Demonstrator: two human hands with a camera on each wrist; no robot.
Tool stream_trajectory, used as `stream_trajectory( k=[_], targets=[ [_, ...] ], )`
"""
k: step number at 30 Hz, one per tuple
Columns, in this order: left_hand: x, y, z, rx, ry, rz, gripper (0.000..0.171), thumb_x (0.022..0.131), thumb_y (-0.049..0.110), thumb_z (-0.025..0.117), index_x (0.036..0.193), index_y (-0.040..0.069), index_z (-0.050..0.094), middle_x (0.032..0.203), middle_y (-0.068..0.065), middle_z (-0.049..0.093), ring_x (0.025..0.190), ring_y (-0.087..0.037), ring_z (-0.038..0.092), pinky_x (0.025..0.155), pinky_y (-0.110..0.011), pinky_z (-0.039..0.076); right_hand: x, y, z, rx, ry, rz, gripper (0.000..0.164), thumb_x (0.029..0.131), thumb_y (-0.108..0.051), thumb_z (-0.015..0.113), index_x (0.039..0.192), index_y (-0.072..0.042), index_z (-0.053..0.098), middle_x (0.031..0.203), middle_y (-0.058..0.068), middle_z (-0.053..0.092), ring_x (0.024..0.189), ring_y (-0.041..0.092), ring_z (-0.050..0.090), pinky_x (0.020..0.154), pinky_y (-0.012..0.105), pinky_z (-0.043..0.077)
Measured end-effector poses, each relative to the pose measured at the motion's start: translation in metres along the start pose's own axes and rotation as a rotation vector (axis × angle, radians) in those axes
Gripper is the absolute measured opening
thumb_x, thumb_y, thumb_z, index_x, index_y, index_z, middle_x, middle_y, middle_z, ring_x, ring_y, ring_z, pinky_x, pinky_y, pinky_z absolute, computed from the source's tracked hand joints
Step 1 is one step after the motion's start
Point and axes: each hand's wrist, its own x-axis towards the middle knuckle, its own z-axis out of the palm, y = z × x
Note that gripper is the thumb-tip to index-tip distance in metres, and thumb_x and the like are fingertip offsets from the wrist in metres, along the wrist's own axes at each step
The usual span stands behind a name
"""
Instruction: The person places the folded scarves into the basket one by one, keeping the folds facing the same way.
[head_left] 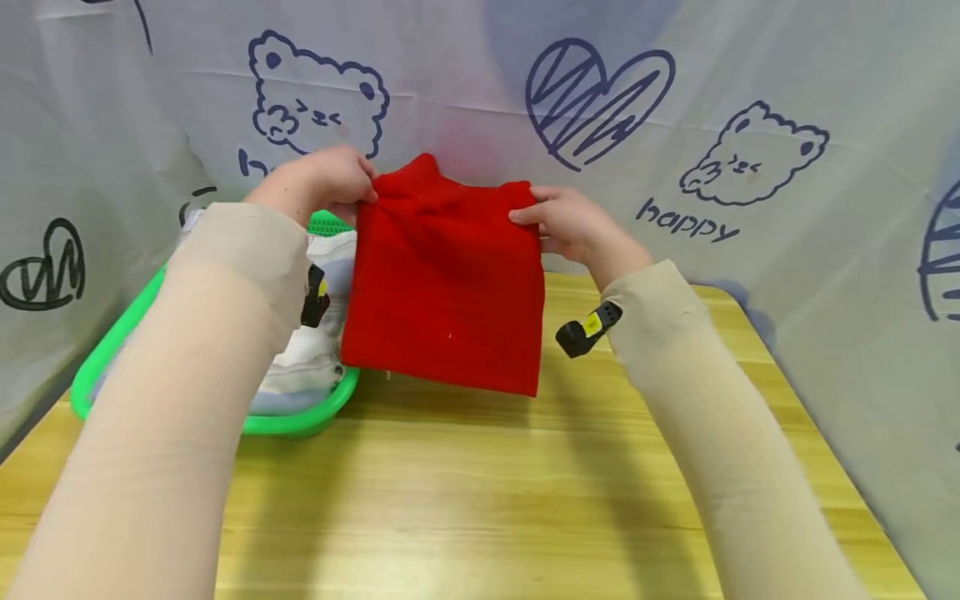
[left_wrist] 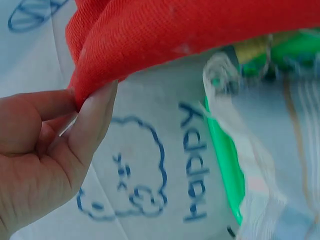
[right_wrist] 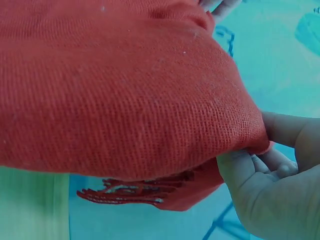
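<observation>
A folded red knit scarf [head_left: 450,292] hangs above the table, spread between both hands. My left hand [head_left: 330,182] pinches its upper left corner between thumb and fingers. At the upper right corner, my right hand [head_left: 570,221] grips the cloth, thumb on the near face. The top edge sags between the hands, with a small peak near the left one. In the right wrist view a dark red fringe [right_wrist: 130,192] shows below the scarf's folded edge.
On the left stands a green basket [head_left: 300,423] holding white and blue striped cloth [head_left: 296,387], partly hidden behind my left arm. A wooden table [head_left: 465,500] lies beneath. Behind it hangs a pale curtain [head_left: 465,108] with bear and heart drawings.
</observation>
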Motion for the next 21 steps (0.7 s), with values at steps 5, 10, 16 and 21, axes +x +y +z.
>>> stream_trajectory(
  k=[5, 10, 16, 21],
  targets=[
    [-0.006, -0.019, -0.021, 0.02, 0.006, -0.03, 0.042, 0.098, 0.008, 0.036, 0.138, -0.004, 0.036, 0.101, -0.011, 0.052, 0.069, -0.011, 0.057, 0.065, -0.02, 0.052, 0.004, -0.017, 0.025, 0.036, -0.013, -0.017, 0.061, 0.093, -0.01, 0.052, 0.148, -0.019, 0.026, 0.143, 0.004, 0.041, 0.118, 0.021, 0.048, 0.105, 0.034, 0.041],
    [-0.015, -0.039, -0.042, 0.004, -0.001, -0.081, 0.044, 0.099, 0.01, 0.036, 0.141, -0.003, 0.032, 0.1, -0.008, 0.056, 0.076, -0.013, 0.058, 0.069, -0.022, 0.053, 0.009, -0.03, 0.05, 0.068, -0.034, -0.047, 0.055, 0.092, -0.008, 0.053, 0.144, -0.017, 0.035, 0.136, 0.005, 0.048, 0.109, 0.019, 0.051, 0.103, 0.033, 0.043],
    [-0.028, -0.065, -0.072, -0.039, -0.071, -0.124, 0.039, 0.099, 0.009, 0.035, 0.134, -0.007, 0.035, 0.084, 0.001, 0.059, 0.078, -0.015, 0.057, 0.07, -0.025, 0.054, 0.013, -0.041, 0.084, 0.094, -0.069, -0.098, 0.044, 0.092, -0.007, 0.053, 0.136, -0.014, 0.047, 0.124, 0.006, 0.055, 0.097, 0.019, 0.053, 0.097, 0.034, 0.047],
    [-0.037, -0.089, -0.092, -0.068, -0.119, -0.164, 0.027, 0.098, 0.005, 0.033, 0.12, -0.007, 0.044, 0.08, 0.001, 0.058, 0.073, -0.014, 0.056, 0.069, -0.026, 0.055, 0.017, -0.046, 0.116, 0.072, -0.084, -0.126, 0.046, 0.091, -0.007, 0.054, 0.136, -0.017, 0.047, 0.124, 0.005, 0.056, 0.094, 0.018, 0.056, 0.093, 0.032, 0.05]
  ],
)
